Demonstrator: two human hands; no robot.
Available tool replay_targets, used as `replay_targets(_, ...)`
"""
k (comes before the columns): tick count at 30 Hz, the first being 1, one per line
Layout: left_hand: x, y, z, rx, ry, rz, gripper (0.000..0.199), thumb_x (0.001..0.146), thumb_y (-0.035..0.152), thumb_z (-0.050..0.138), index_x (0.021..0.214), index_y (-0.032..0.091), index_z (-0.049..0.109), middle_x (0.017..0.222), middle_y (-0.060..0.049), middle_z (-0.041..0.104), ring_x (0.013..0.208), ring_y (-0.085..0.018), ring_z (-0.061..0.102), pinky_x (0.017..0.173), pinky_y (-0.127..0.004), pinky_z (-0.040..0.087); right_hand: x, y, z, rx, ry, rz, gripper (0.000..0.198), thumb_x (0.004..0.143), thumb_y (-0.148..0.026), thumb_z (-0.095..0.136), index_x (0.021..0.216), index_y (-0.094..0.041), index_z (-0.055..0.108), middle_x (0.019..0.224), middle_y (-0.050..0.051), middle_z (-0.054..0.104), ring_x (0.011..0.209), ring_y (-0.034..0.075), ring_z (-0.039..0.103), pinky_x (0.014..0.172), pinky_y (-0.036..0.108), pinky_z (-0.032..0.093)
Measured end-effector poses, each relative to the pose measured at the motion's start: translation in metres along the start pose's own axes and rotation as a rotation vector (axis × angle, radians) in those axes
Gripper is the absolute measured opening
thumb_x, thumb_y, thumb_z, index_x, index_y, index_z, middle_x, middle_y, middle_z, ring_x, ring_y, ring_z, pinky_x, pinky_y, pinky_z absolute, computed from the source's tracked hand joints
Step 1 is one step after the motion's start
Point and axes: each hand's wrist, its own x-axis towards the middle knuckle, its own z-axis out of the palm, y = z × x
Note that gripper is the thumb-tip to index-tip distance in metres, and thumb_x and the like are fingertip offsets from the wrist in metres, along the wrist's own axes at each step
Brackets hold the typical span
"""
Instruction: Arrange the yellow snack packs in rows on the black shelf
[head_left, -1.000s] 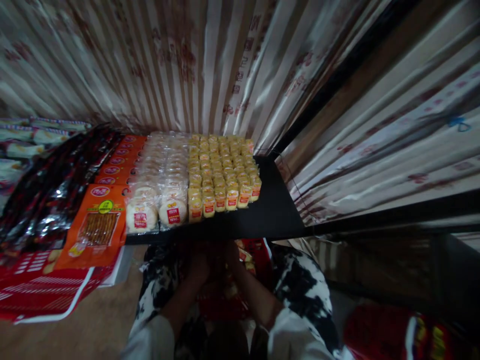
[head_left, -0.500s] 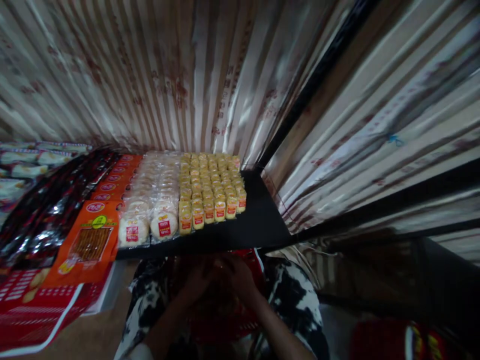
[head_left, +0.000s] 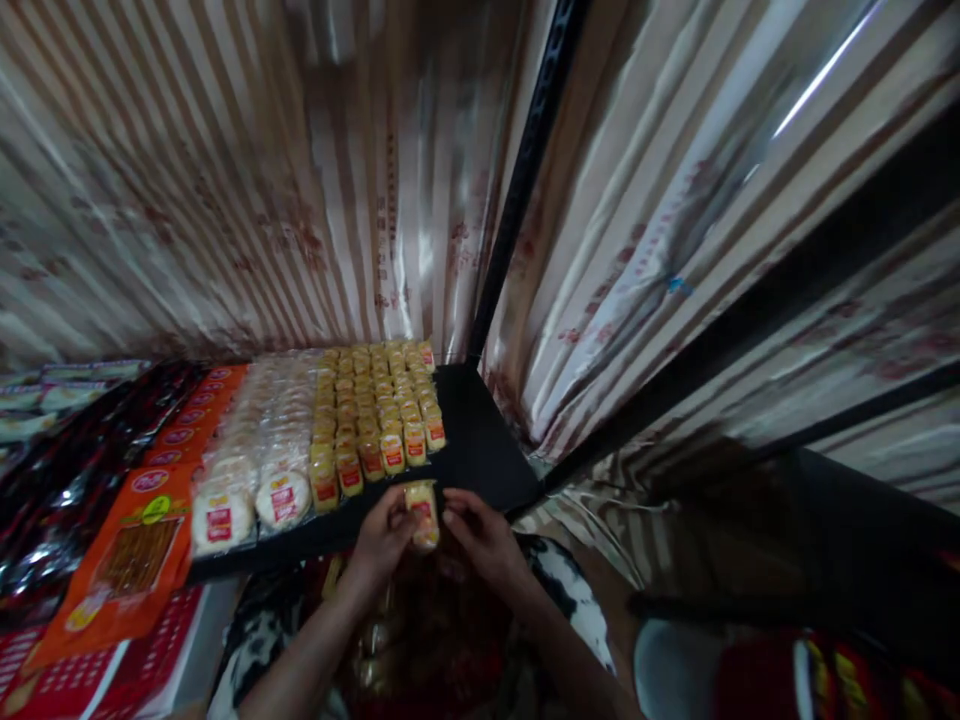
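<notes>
Between my hands, just past the shelf's front edge, is a small wrapped yellow snack cake with a red label, standing roughly upright. The thumb and fingers of my left hand grip its left side. At its right side is my right hand, fingers slightly bent and apart, with a narrow gap to the wrapper. Behind them, rows of similar yellow snack cakes stand on the black shelf. Below my hands, a dark red basket sits on my lap with dim wrapped pieces in it.
Left of the cakes stand rows of round white wrapped crackers, orange snack bags and dark shiny packets. A red basket is below them. Striped plastic sheeting and a black metal post rise behind the shelf.
Both hands have come up from the basket on my lap to the shelf's front edge. A yellow snack cake now shows in my left hand. The view has turned to the right.
</notes>
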Motion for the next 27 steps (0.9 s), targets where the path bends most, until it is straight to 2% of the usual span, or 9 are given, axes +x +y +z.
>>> replay_targets(2, 0.012, 0.011, 0.008, -0.052, 0.049, -0.03, 0.044, 0.062, 0.049, 0.068, 0.088, 0.015, 0.057, 0.07, 0.0, 0.063, 0.056, -0.011, 0.055, 0.053, -0.022, 0.044, 0.006, -0.004, -0.004, 0.118, -0.003, 0.008, 0.037, 0.078, -0.045, 0.059, 0.105, -0.021, 0.064, 0.09, 0.004, 0.071, 0.086, 0.019, 0.067, 0.08, 0.032, 0.054)
replay_targets(4, 0.021, 0.021, 0.016, -0.054, 0.087, -0.035, 0.046, 0.057, 0.049, 0.072, 0.085, 0.015, 0.058, 0.067, 0.002, 0.06, 0.052, -0.008, 0.05, 0.049, -0.02, 0.04, 0.011, -0.005, -0.005, 0.208, -0.026, -0.003, 0.036, 0.078, -0.045, 0.061, 0.106, -0.021, 0.063, 0.092, 0.004, 0.071, 0.087, 0.018, 0.067, 0.08, 0.032, 0.054)
replay_targets(11, 0.038, 0.045, 0.039, -0.132, 0.117, -0.002, 0.044, 0.056, 0.045, 0.076, 0.084, 0.014, 0.059, 0.071, 0.003, 0.059, 0.057, -0.006, 0.052, 0.052, -0.018, 0.042, 0.038, -0.004, -0.009, 0.236, 0.127, -0.045, 0.044, 0.07, -0.046, 0.067, 0.104, -0.019, 0.063, 0.084, 0.003, 0.068, 0.075, 0.016, 0.065, 0.073, 0.029, 0.055)
replay_targets(15, 0.045, 0.053, 0.046, -0.223, 0.151, -0.015, 0.04, 0.056, 0.038, 0.078, 0.079, 0.015, 0.056, 0.064, 0.006, 0.052, 0.059, -0.006, 0.051, 0.057, -0.019, 0.047, 0.048, -0.003, -0.011, 0.332, 0.122, -0.014, 0.048, 0.068, -0.048, 0.067, 0.104, -0.017, 0.063, 0.092, 0.007, 0.069, 0.084, 0.018, 0.066, 0.077, 0.031, 0.055)
replay_targets(17, 0.048, 0.056, 0.049, -0.255, 0.153, -0.039, 0.044, 0.057, 0.035, 0.079, 0.091, 0.015, 0.057, 0.063, 0.007, 0.05, 0.06, -0.007, 0.052, 0.061, -0.021, 0.05, 0.05, -0.004, -0.014, 0.393, 0.119, -0.004, 0.047, 0.069, -0.048, 0.066, 0.104, -0.017, 0.062, 0.093, 0.007, 0.069, 0.085, 0.018, 0.066, 0.077, 0.031, 0.054)
replay_targets(19, 0.05, 0.061, 0.05, -0.23, 0.148, -0.033, 0.059, 0.059, 0.032, 0.078, 0.11, 0.018, 0.053, 0.063, 0.008, 0.05, 0.061, -0.008, 0.053, 0.06, -0.021, 0.049, 0.052, -0.006, -0.021, 0.396, 0.197, -0.015, 0.046, 0.069, -0.046, 0.065, 0.105, -0.017, 0.062, 0.091, 0.006, 0.068, 0.081, 0.017, 0.065, 0.075, 0.03, 0.053)
replay_targets(21, 0.055, 0.068, 0.05, -0.142, 0.108, 0.006, 0.068, 0.06, 0.033, 0.077, 0.121, 0.02, 0.05, 0.067, 0.007, 0.054, 0.061, -0.007, 0.052, 0.055, -0.018, 0.045, 0.057, -0.012, -0.031, 0.336, 0.275, -0.067, 0.042, 0.07, -0.043, 0.064, 0.104, -0.017, 0.064, 0.088, 0.005, 0.066, 0.074, 0.014, 0.062, 0.071, 0.027, 0.052)
replay_targets(24, 0.064, 0.079, 0.049, 0.001, 0.07, 0.043, 0.056, 0.059, 0.036, 0.077, 0.108, 0.018, 0.058, 0.078, 0.002, 0.062, 0.063, -0.007, 0.054, 0.053, -0.017, 0.04, 0.071, -0.027, -0.047, 0.264, 0.316, -0.17, 0.038, 0.072, -0.038, 0.064, 0.104, -0.017, 0.065, 0.085, 0.003, 0.065, 0.069, 0.012, 0.057, 0.062, 0.024, 0.049)
replay_targets(27, 0.075, 0.085, 0.052, 0.031, 0.113, 0.028, 0.044, 0.056, 0.032, 0.078, 0.093, 0.015, 0.06, 0.07, 0.003, 0.061, 0.061, -0.008, 0.056, 0.055, -0.018, 0.041, 0.091, -0.041, -0.051, 0.354, 0.356, -0.215, 0.046, 0.069, -0.038, 0.067, 0.11, -0.016, 0.061, 0.093, 0.005, 0.066, 0.077, 0.013, 0.059, 0.066, 0.024, 0.049)
